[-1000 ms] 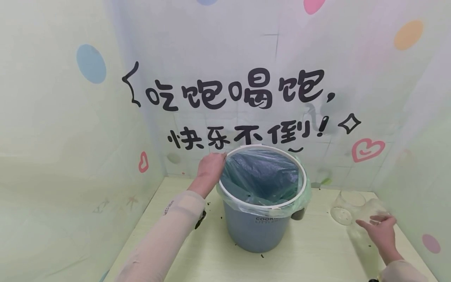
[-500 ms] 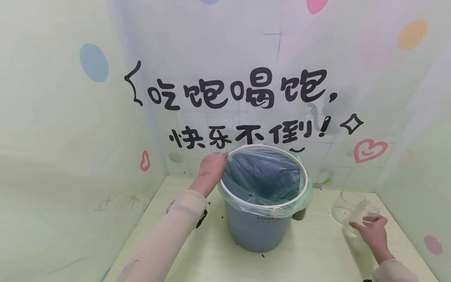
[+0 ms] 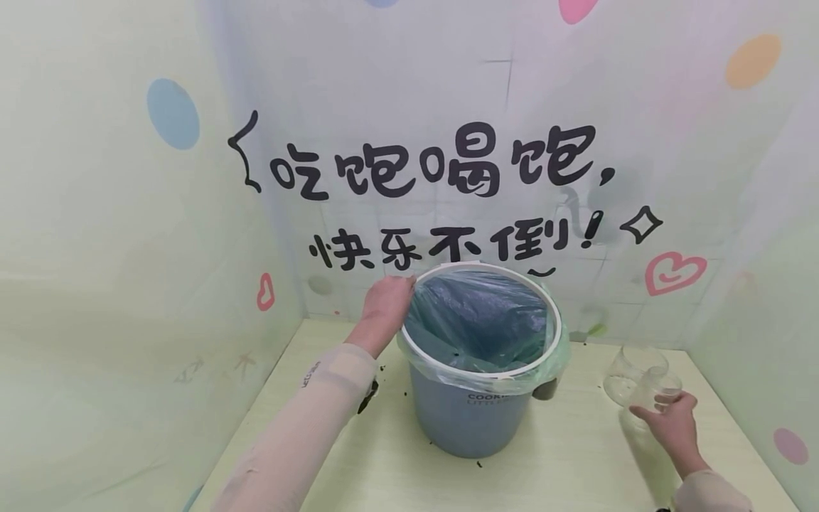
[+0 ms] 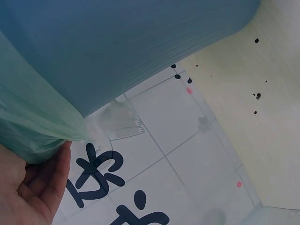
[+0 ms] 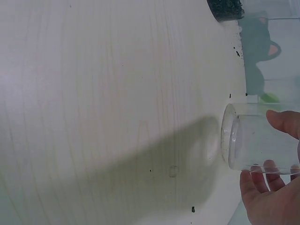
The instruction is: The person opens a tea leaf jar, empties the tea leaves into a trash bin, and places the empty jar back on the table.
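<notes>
A blue-grey trash bin [image 3: 470, 419] stands mid-table, lined with a translucent green bin liner [image 3: 544, 377] folded over its white rim ring [image 3: 555, 320]. My left hand [image 3: 387, 306] is at the rim's left side. In the left wrist view its fingers [image 4: 60, 164] pinch the edge of the green liner. At the right, my right hand [image 3: 675, 427] grips a clear cup [image 5: 262, 143], thumb on one side and fingers on the other. Right behind that cup stands a wider clear container [image 3: 623, 377], which overlaps it in both views.
A dark cup with crumbly dark contents [image 5: 226, 9] lies by the bin's right side. Dark crumbs [image 4: 258, 96] are scattered on the pale wooden table [image 3: 563, 455]. Printed wall sheets [image 3: 448, 85] close in the table at the back and both sides.
My right hand has moved a little left with the clear cup, which now overlaps the wider container. The left hand keeps its place at the bin's rim.
</notes>
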The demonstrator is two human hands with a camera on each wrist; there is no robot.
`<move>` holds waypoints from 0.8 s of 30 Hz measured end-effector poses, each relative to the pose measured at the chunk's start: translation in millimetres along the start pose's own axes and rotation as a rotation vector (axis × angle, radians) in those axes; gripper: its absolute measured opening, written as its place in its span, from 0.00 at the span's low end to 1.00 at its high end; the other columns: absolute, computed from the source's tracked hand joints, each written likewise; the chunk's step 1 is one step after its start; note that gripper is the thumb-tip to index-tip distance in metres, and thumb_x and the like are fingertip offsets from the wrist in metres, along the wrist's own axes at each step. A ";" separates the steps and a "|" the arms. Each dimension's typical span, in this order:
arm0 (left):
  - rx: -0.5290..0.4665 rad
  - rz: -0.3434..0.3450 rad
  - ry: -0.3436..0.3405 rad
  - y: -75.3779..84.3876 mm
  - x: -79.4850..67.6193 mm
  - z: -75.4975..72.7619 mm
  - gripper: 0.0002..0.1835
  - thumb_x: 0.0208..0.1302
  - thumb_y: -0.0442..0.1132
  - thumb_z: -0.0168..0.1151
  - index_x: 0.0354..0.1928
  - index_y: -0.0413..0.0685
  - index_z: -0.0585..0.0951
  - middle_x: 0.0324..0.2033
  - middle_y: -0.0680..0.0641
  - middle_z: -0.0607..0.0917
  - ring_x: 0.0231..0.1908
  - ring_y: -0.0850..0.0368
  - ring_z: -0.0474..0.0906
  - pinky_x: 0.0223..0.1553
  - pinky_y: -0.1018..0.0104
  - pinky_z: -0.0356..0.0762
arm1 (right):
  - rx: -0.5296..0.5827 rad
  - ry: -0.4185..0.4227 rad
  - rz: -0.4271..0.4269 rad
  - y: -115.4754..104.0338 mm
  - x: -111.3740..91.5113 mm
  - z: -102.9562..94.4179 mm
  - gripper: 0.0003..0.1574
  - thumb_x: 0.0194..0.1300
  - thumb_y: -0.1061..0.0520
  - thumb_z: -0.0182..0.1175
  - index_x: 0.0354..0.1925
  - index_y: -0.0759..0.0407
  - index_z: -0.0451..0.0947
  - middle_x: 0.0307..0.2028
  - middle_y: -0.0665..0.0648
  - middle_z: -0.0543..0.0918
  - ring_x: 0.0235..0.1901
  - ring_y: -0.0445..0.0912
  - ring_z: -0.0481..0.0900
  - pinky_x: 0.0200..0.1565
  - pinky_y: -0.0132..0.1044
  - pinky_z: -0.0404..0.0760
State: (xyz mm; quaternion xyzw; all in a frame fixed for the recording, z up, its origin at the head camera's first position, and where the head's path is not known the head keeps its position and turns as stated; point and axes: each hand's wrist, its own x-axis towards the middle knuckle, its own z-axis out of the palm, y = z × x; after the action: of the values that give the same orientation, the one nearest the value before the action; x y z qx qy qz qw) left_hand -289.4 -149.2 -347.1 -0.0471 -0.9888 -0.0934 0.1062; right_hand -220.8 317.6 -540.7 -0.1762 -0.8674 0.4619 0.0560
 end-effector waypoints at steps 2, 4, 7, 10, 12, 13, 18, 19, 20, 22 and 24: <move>0.001 0.001 0.003 -0.1 -0.3 0.2 0.19 0.79 0.44 0.46 0.62 0.52 0.80 0.42 0.42 0.89 0.41 0.45 0.87 0.40 0.54 0.86 | -0.002 -0.006 -0.001 0.9 0.6 0.3 0.56 0.63 0.62 0.64 0.68 0.80 0.36 0.61 0.82 0.61 0.61 0.74 0.64 0.64 0.66 0.64; 0.006 0.006 0.009 -0.3 -0.7 0.6 0.18 0.79 0.44 0.46 0.61 0.52 0.80 0.42 0.42 0.89 0.41 0.45 0.87 0.40 0.54 0.86 | -0.010 -0.013 -0.003 1.5 0.9 0.5 0.57 0.62 0.62 0.64 0.68 0.81 0.35 0.61 0.84 0.60 0.60 0.75 0.63 0.63 0.66 0.64; 0.027 0.026 0.019 -0.6 -1.1 0.6 0.17 0.78 0.43 0.46 0.59 0.53 0.81 0.41 0.42 0.90 0.41 0.45 0.87 0.40 0.53 0.86 | -0.032 -0.033 -0.004 3.3 1.7 0.5 0.58 0.62 0.61 0.64 0.68 0.82 0.33 0.60 0.85 0.58 0.60 0.76 0.63 0.62 0.67 0.66; 0.037 0.039 0.027 -0.8 -1.2 0.5 0.17 0.78 0.42 0.46 0.58 0.54 0.82 0.40 0.43 0.90 0.41 0.45 0.87 0.40 0.53 0.86 | -0.046 -0.047 -0.007 4.5 2.1 1.1 0.59 0.62 0.60 0.64 0.69 0.81 0.32 0.60 0.86 0.58 0.60 0.77 0.62 0.62 0.67 0.67; 0.035 0.040 0.028 -0.7 -1.2 0.3 0.17 0.78 0.42 0.46 0.58 0.54 0.82 0.40 0.43 0.90 0.41 0.46 0.87 0.40 0.53 0.86 | -0.043 -0.046 -0.009 4.9 2.0 2.0 0.58 0.62 0.60 0.63 0.69 0.81 0.33 0.60 0.85 0.58 0.60 0.77 0.63 0.62 0.67 0.67; 0.031 0.038 0.026 -0.6 -1.3 0.2 0.17 0.78 0.42 0.46 0.59 0.54 0.82 0.40 0.43 0.90 0.41 0.46 0.87 0.40 0.53 0.86 | -0.044 -0.048 -0.010 5.4 2.0 2.2 0.58 0.62 0.60 0.63 0.68 0.81 0.33 0.60 0.85 0.59 0.60 0.77 0.63 0.62 0.67 0.67; 0.007 0.019 0.020 0.3 -1.6 -0.4 0.18 0.79 0.44 0.46 0.61 0.54 0.81 0.41 0.42 0.90 0.42 0.45 0.87 0.41 0.53 0.86 | -0.041 -0.053 -0.012 5.0 1.5 3.8 0.57 0.64 0.61 0.62 0.68 0.82 0.32 0.61 0.86 0.59 0.60 0.77 0.63 0.63 0.67 0.66; 0.004 0.016 0.020 0.4 -1.5 -0.3 0.18 0.79 0.45 0.45 0.61 0.54 0.81 0.41 0.42 0.90 0.42 0.45 0.87 0.41 0.53 0.86 | -0.041 -0.056 -0.010 4.9 1.5 4.0 0.57 0.64 0.61 0.62 0.68 0.82 0.32 0.61 0.86 0.59 0.60 0.77 0.62 0.63 0.67 0.66; 0.003 0.015 0.020 0.4 -1.5 -0.3 0.19 0.79 0.45 0.45 0.61 0.53 0.81 0.41 0.42 0.90 0.42 0.45 0.87 0.41 0.53 0.86 | -0.040 -0.058 -0.008 4.6 1.4 4.3 0.57 0.64 0.61 0.62 0.68 0.82 0.32 0.61 0.86 0.59 0.60 0.77 0.62 0.64 0.67 0.65; 0.010 0.017 0.021 0.4 -1.4 -0.3 0.18 0.79 0.45 0.45 0.61 0.53 0.81 0.41 0.43 0.90 0.41 0.46 0.87 0.41 0.53 0.86 | -0.042 -0.065 -0.003 5.0 1.6 4.3 0.58 0.64 0.61 0.62 0.68 0.82 0.31 0.61 0.86 0.58 0.60 0.78 0.62 0.64 0.67 0.65; 0.017 0.018 0.022 0.3 -1.2 -0.3 0.18 0.79 0.44 0.45 0.61 0.54 0.81 0.41 0.43 0.90 0.41 0.46 0.87 0.40 0.54 0.86 | -0.046 -0.070 -0.002 5.2 2.1 4.5 0.58 0.64 0.60 0.63 0.68 0.82 0.31 0.61 0.87 0.58 0.60 0.78 0.62 0.64 0.67 0.65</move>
State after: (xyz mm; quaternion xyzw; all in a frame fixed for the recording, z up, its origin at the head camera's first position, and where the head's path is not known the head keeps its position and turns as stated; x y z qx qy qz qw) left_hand -288.1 -149.1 -347.0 -0.0542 -0.9879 -0.0846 0.1182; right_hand -222.6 317.5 -547.7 -0.1604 -0.8794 0.4477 0.0217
